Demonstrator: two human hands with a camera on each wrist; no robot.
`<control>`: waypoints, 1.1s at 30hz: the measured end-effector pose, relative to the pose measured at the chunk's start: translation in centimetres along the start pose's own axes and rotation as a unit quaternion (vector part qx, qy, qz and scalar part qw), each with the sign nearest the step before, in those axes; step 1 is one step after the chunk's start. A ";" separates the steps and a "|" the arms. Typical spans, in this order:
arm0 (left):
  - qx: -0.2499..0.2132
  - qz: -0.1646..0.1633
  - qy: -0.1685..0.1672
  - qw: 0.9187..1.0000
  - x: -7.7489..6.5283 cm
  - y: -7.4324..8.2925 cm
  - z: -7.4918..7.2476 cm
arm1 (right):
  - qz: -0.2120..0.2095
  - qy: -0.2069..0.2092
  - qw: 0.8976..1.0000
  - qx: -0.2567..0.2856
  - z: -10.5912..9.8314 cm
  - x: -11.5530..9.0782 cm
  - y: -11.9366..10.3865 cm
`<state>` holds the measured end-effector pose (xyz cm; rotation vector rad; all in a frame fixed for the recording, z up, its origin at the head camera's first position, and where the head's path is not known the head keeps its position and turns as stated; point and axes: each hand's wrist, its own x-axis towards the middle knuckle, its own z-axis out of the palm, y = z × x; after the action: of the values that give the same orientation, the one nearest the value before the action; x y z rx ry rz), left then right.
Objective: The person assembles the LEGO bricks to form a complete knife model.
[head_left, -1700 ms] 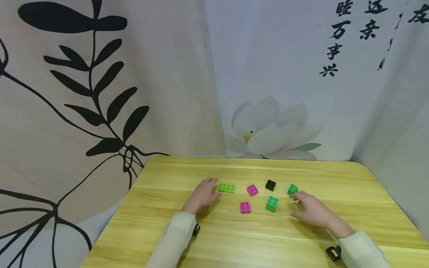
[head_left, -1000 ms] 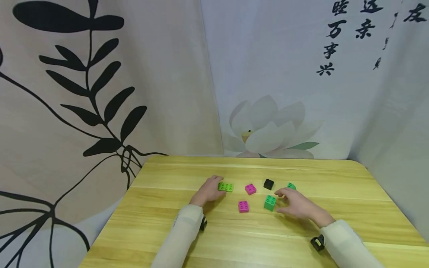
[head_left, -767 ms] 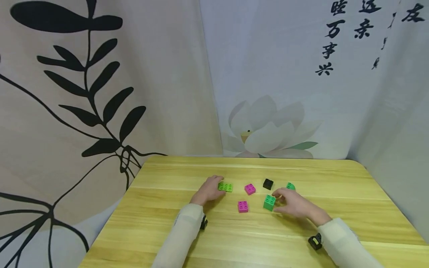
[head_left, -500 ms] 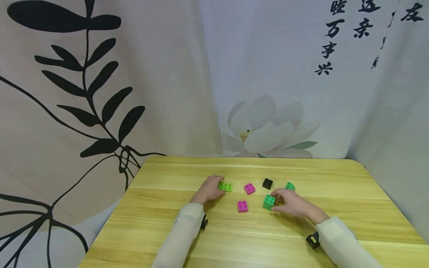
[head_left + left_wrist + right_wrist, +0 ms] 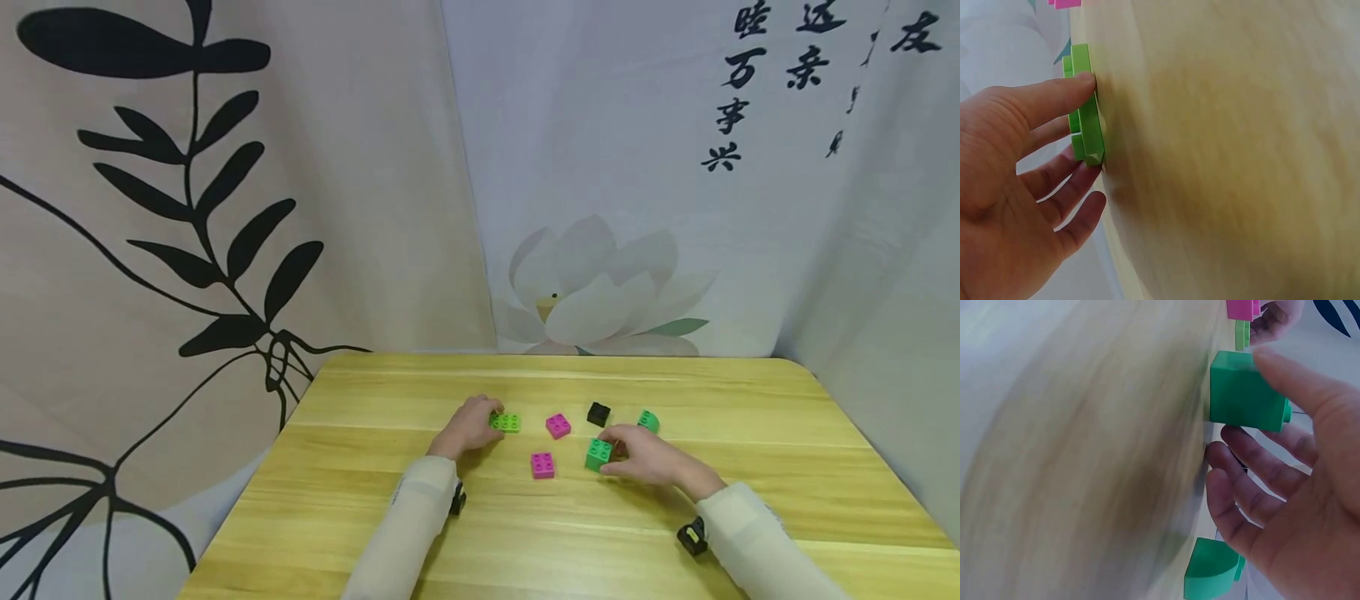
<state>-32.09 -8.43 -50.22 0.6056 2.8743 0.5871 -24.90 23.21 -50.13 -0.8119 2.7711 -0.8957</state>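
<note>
In the head view my left hand [image 5: 468, 427] pinches the left end of a flat lime-green toy building brick [image 5: 510, 423]. The left wrist view shows the thumb across the near face of this lime brick [image 5: 1090, 119], fingers on its other side, studs facing away from the table. To the right, my right hand [image 5: 648, 457] grips a taller green building brick [image 5: 597, 455] by its right side. Up close in the right wrist view, the thumb lies on one face of that green brick [image 5: 1247, 394] and fingertips meet the opposite face; the remaining fingers curl loosely.
Two pink bricks, one farther back [image 5: 558, 426] and one nearer [image 5: 542, 465], lie between the hands. A black brick [image 5: 597, 414] sits behind the green one, and a rounded green brick [image 5: 648, 421] rests beyond the right hand. The wooden table [image 5: 585, 542] ends at a printed curtain [image 5: 390, 208].
My left hand has reached right onto the lime brick. My right hand has moved left, away from the rounded green brick, and taken hold of the taller green brick.
</note>
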 end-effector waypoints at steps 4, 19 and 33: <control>0.011 0.004 0.000 1.000 0.0 0.0 0.1 | 0.010 -0.004 1.000 -0.001 0.1 0.1 -0.3; 0.016 0.026 -0.014 0.999 -0.6 1.1 0.0 | 0.007 -0.010 1.000 0.013 0.2 0.2 -0.7; -0.002 0.058 0.000 0.998 -2.1 3.1 -0.3 | 0.025 -0.014 0.999 0.034 0.3 0.2 -0.2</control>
<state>-29.18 -6.78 -48.59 0.7771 2.8520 0.6079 -24.88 22.79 -50.22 -0.7360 2.7079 -0.9554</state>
